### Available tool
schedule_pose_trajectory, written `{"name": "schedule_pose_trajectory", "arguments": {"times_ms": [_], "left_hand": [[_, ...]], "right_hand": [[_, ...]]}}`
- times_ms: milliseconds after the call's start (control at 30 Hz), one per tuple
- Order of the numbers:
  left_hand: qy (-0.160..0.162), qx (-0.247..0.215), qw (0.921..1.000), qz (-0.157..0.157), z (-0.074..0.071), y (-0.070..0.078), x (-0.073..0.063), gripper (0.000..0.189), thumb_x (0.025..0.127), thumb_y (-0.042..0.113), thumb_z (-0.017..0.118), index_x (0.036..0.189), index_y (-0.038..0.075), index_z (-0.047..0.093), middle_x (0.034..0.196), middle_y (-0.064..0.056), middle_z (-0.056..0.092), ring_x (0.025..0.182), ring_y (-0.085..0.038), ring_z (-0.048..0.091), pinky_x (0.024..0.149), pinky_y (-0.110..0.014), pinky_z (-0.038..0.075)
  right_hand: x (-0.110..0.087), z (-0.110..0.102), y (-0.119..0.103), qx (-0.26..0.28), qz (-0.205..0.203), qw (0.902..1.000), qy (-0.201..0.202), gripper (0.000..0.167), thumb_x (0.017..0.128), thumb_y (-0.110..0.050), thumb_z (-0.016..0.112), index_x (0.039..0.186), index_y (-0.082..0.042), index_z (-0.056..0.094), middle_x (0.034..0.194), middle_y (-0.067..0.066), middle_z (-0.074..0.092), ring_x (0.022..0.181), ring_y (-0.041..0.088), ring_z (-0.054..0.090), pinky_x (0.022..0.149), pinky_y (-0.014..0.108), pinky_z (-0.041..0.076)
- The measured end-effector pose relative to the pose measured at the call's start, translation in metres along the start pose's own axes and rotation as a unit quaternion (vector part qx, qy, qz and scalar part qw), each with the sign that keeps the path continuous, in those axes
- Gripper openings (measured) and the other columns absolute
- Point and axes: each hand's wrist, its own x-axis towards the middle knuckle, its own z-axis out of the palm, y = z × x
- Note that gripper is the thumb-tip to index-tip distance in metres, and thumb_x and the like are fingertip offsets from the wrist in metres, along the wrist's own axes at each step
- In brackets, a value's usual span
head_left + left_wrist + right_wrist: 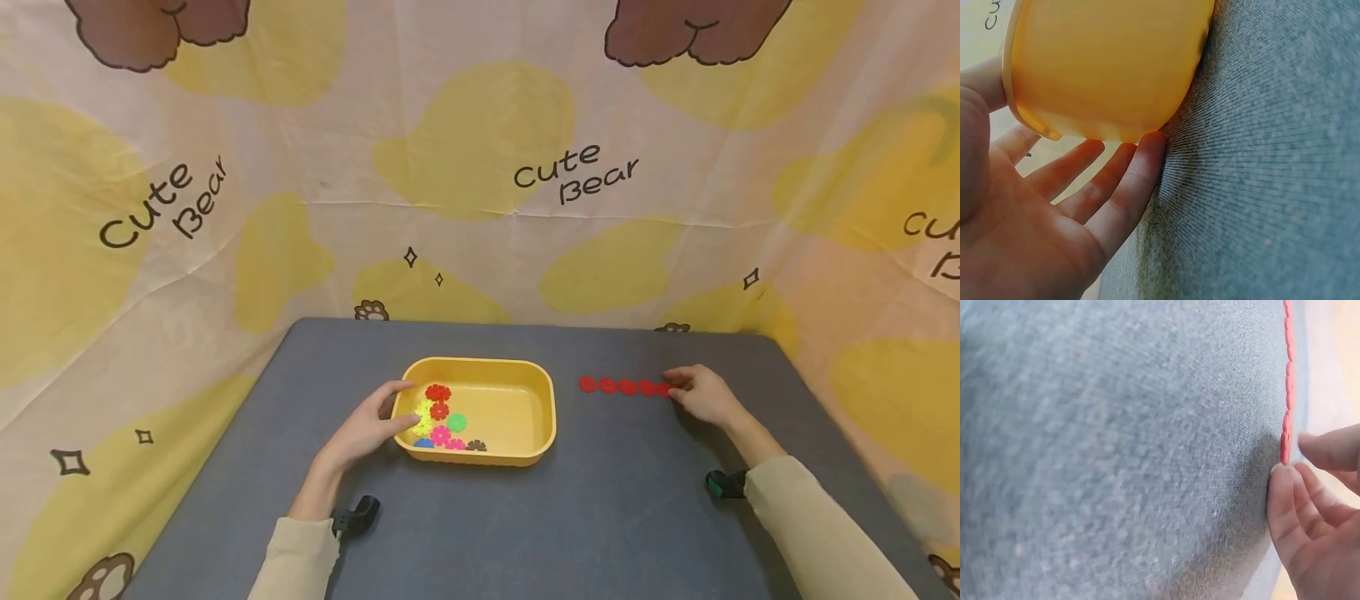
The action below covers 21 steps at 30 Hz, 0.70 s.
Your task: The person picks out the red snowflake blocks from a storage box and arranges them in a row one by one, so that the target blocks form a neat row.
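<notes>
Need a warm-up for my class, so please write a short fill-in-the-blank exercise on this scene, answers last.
1. The row of discs is coloured ____.
2. In the head view, that row lies to the ____ of the tray.
3. The hand gripping the tray's end is the person's ____ one.
4. Mixed discs lie inside the tray, whose own colour is ____.

Missing words: red; right; left; yellow.

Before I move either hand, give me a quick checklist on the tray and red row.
1. Left hand gripping the yellow tray: ok, at its left end.
2. Right hand at row of red notched discs: ok, right end.
3. Row roughly straight, all red: ok.
4. End disc firmly pinched: cannot tell.
5. Neighbouring discs joined: cannot tell.
6. Tray free of red: not ok; red discs lie inside.
</notes>
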Motion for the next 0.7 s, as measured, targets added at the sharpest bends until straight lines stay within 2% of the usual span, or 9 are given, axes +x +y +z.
{"name": "schedule_pose_trajectory", "arguments": {"times_ms": [133,233,367,567,700], "left_hand": [[-0.003,-0.003,1.0000,0.000,0.000,0.000,0.000,0.065,0.090,0.040,0.076,0.147,0.023,0.049,0.160,-0.013,0.035,0.142,-0.041,0.039,0.109,-0.062,0.039],[-0.005,-0.007,1.0000,0.003,-0.001,0.000,-0.001,0.065,0.090,0.039,0.076,0.147,0.022,0.049,0.160,-0.014,0.034,0.141,-0.041,0.040,0.108,-0.061,0.040],[-0.006,-0.013,0.9999,0.006,-0.001,0.000,-0.001,0.067,0.090,0.039,0.077,0.147,0.021,0.048,0.159,-0.014,0.035,0.140,-0.040,0.042,0.107,-0.059,0.042],[-0.007,-0.012,0.9999,0.008,-0.002,0.000,-0.001,0.067,0.090,0.040,0.077,0.147,0.021,0.049,0.158,-0.014,0.037,0.138,-0.040,0.044,0.106,-0.058,0.043],[-0.006,-0.009,0.9999,0.009,-0.001,-0.001,0.000,0.066,0.089,0.040,0.077,0.147,0.022,0.049,0.158,-0.013,0.037,0.139,-0.041,0.043,0.107,-0.060,0.042]], "right_hand": [[-0.002,-0.003,-0.003,0.021,0.012,0.9996,0.011,0.031,0.099,-0.004,0.061,0.126,0.011,0.062,0.118,0.032,0.060,0.084,0.028,0.067,0.061,0.031,0.056],[-0.001,-0.007,-0.011,0.015,0.004,0.9997,0.017,0.031,0.100,-0.008,0.060,0.126,0.008,0.063,0.121,0.031,0.060,0.079,0.026,0.068,0.062,0.033,0.055],[-0.001,-0.011,-0.033,0.009,-0.019,0.9994,0.026,0.029,0.099,-0.010,0.063,0.124,0.005,0.066,0.117,0.025,0.065,0.082,0.027,0.067,0.066,0.036,0.053],[-0.004,-0.009,-0.072,0.031,-0.051,0.9978,0.030,0.024,0.100,-0.015,0.066,0.121,-0.003,0.069,0.115,0.017,0.069,0.097,0.031,0.065,0.071,0.036,0.053],[-0.004,-0.004,-0.091,0.040,-0.077,0.9957,0.030,0.020,0.099,-0.013,0.067,0.117,-0.006,0.071,0.113,0.012,0.068,0.096,0.030,0.064,0.072,0.037,0.054]]}}
